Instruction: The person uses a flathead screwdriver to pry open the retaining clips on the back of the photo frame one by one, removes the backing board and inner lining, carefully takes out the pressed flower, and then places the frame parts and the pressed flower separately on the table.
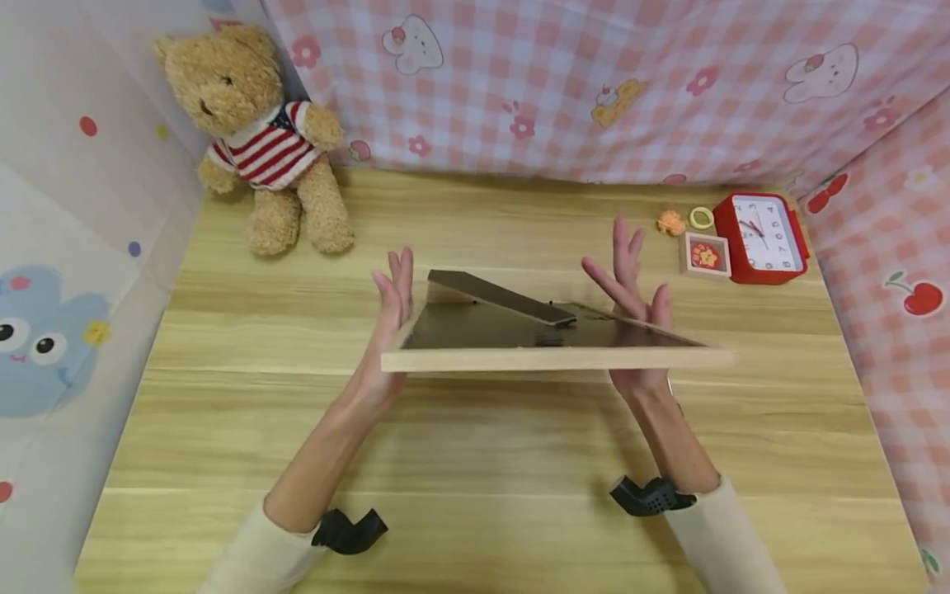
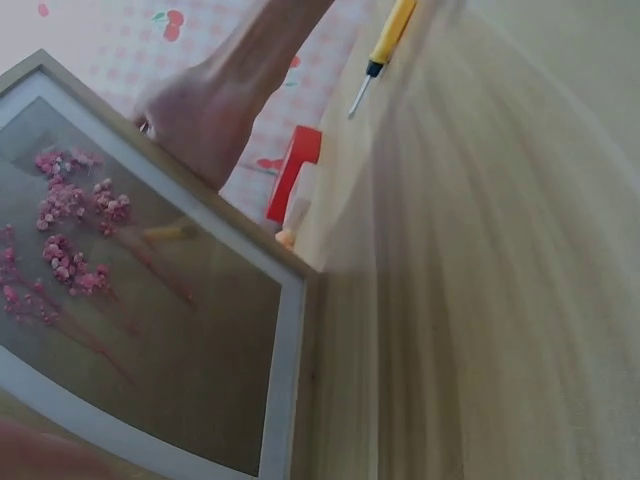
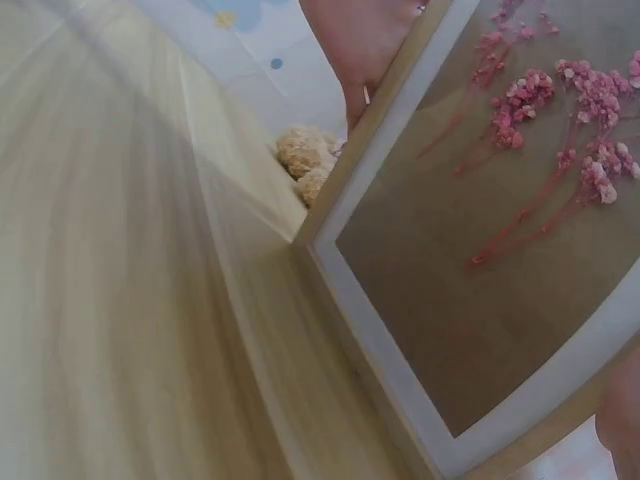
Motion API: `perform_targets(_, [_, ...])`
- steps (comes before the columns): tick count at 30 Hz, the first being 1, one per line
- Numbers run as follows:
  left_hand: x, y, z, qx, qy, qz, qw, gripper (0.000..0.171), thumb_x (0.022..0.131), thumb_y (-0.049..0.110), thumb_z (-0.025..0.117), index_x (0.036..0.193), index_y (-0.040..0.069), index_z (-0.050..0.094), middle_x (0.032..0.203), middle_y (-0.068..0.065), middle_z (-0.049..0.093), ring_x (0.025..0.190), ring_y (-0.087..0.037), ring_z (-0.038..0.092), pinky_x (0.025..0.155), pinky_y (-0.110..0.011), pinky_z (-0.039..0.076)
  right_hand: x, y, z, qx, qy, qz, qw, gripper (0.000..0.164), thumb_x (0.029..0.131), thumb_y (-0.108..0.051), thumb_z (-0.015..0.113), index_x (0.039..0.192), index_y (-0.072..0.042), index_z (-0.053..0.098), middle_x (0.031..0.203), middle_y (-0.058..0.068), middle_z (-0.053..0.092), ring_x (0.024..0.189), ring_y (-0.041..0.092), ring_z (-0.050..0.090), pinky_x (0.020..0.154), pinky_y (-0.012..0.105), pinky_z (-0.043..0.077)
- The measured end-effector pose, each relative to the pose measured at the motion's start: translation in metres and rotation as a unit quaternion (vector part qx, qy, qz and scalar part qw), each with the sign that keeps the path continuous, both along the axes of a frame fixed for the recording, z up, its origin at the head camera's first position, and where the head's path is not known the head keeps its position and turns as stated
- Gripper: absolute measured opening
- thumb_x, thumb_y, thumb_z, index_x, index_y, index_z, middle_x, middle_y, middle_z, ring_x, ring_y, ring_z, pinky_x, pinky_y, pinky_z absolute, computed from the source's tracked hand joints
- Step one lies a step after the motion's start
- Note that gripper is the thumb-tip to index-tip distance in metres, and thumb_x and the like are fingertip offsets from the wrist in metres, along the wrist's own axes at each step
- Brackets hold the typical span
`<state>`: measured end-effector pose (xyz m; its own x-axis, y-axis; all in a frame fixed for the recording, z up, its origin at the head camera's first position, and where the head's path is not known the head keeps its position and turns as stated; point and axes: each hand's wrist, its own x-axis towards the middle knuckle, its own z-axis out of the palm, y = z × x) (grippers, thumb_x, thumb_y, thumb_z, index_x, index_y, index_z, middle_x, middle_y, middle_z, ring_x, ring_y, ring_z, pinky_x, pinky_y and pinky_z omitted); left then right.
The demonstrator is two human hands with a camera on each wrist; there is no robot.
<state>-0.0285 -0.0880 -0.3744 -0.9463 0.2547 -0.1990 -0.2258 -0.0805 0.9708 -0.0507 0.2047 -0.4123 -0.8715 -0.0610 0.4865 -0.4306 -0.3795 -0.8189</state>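
A picture frame [image 1: 557,359] with a pale wooden rim stands between my hands, its dark back and hinged support leg [image 1: 500,297] facing up and away in the head view. Its glazed front shows pink dried flowers [image 2: 75,215] inside a white border, seen in both wrist views. My left hand [image 1: 387,326] presses along the frame's left side, fingers extended forward. On the other side my right hand [image 1: 631,301] supports the frame, its fingers spread and pointing away, part of the palm hidden by the rim.
A teddy bear [image 1: 270,144] sits at the back left. At the back right are a red alarm clock [image 1: 760,239], a small square box [image 1: 705,254], a yellow ring [image 1: 701,218] and an orange trinket [image 1: 670,223]. A yellow-handled screwdriver [image 2: 390,35] lies on the wooden table [image 1: 505,511].
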Motion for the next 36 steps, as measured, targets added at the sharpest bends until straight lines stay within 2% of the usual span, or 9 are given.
perform_targets(3, [0.002,0.000,-0.004,-0.012,0.001,0.003,0.9999,0.121,0.078,0.108,0.014,0.176,0.040,-0.009,0.178,0.021,-0.029,0.169,-0.024,-0.024,0.127,-0.069,-0.023,0.004,-0.001,0.004,-0.026,-0.035,-0.003,0.999,0.066,0.113,-0.061,0.039,0.156,-0.018,0.063,0.186,0.005,-0.005,0.168,0.013,-0.028,0.130,0.038,-0.026])
perform_targets(8, [0.001,-0.003,-0.020,-0.038,-0.028,0.017,0.9987,0.105,0.087,0.101,0.006,0.174,0.044,-0.014,0.181,0.016,-0.023,0.170,-0.026,-0.021,0.125,-0.070,-0.026,0.015,-0.001,0.020,-0.039,-0.148,0.009,0.988,0.082,0.115,-0.062,0.029,0.177,-0.013,0.009,0.184,-0.001,-0.024,0.164,0.010,-0.034,0.128,0.035,-0.029])
perform_targets(11, [-0.003,-0.009,-0.030,-0.072,-0.064,0.018,0.9952,0.095,0.095,0.093,0.002,0.174,0.043,-0.013,0.184,0.013,-0.013,0.171,-0.024,-0.016,0.129,-0.068,-0.020,0.022,0.003,0.030,-0.034,-0.255,0.047,0.965,0.088,0.111,-0.068,0.020,0.176,-0.019,-0.015,0.180,-0.007,-0.034,0.161,0.012,-0.041,0.128,0.040,-0.031])
perform_targets(15, [-0.001,-0.011,-0.024,-0.088,-0.090,0.000,0.9921,0.098,0.097,0.092,0.002,0.175,0.036,-0.013,0.185,0.009,-0.012,0.171,-0.024,-0.018,0.130,-0.068,-0.018,0.025,0.010,0.034,0.036,-0.348,0.072,0.934,0.098,0.105,-0.080,0.021,0.174,-0.024,-0.020,0.179,-0.007,-0.034,0.163,0.020,-0.038,0.131,0.048,-0.026])
perform_targets(18, [0.003,-0.007,-0.016,-0.066,-0.101,-0.013,0.9926,0.100,0.098,0.089,0.000,0.175,0.028,-0.019,0.184,0.007,-0.018,0.169,-0.021,-0.022,0.132,-0.062,-0.021,0.023,0.014,0.028,0.121,-0.352,0.057,0.926,0.105,0.104,-0.083,0.019,0.175,-0.013,-0.014,0.183,0.004,-0.025,0.168,0.028,-0.026,0.135,0.048,-0.017])
perform_targets(23, [0.005,-0.002,-0.022,-0.035,-0.112,-0.010,0.9931,0.091,0.105,0.077,-0.001,0.175,0.021,-0.017,0.184,0.008,-0.018,0.170,-0.015,-0.019,0.137,-0.050,-0.014,0.020,0.019,0.012,0.226,-0.328,0.031,0.916,0.110,0.104,-0.083,0.012,0.174,0.001,-0.004,0.184,0.019,-0.011,0.171,0.035,-0.013,0.137,0.049,-0.012])
perform_targets(28, [0.007,0.000,-0.036,-0.030,-0.090,-0.007,0.9955,0.088,0.107,0.075,0.002,0.177,0.023,-0.013,0.185,0.010,-0.014,0.169,-0.017,-0.021,0.135,-0.056,-0.015,0.022,0.017,0.000,0.235,-0.325,0.033,0.915,0.105,0.107,-0.078,0.011,0.174,0.000,-0.005,0.184,0.019,-0.010,0.171,0.032,-0.013,0.136,0.052,-0.014])
perform_targets(35, [-0.012,-0.014,-0.139,-0.026,-0.045,-0.007,0.9986,0.074,0.107,0.080,0.011,0.174,0.050,-0.003,0.178,0.033,-0.006,0.166,-0.003,-0.016,0.134,-0.057,-0.016,0.028,0.013,-0.009,0.229,-0.351,0.032,0.907,0.083,0.115,-0.063,0.010,0.178,-0.011,-0.002,0.187,0.004,-0.007,0.172,0.021,-0.012,0.137,0.047,-0.012])
perform_targets(36, [-0.011,-0.014,-0.142,-0.036,-0.032,-0.012,0.9988,0.074,0.107,0.079,0.011,0.174,0.049,-0.004,0.179,0.032,-0.007,0.167,-0.006,-0.016,0.134,-0.059,-0.015,0.028,0.013,-0.013,0.229,-0.350,0.033,0.908,0.083,0.114,-0.064,0.011,0.178,-0.012,-0.002,0.187,0.003,-0.007,0.172,0.021,-0.013,0.137,0.047,-0.012])
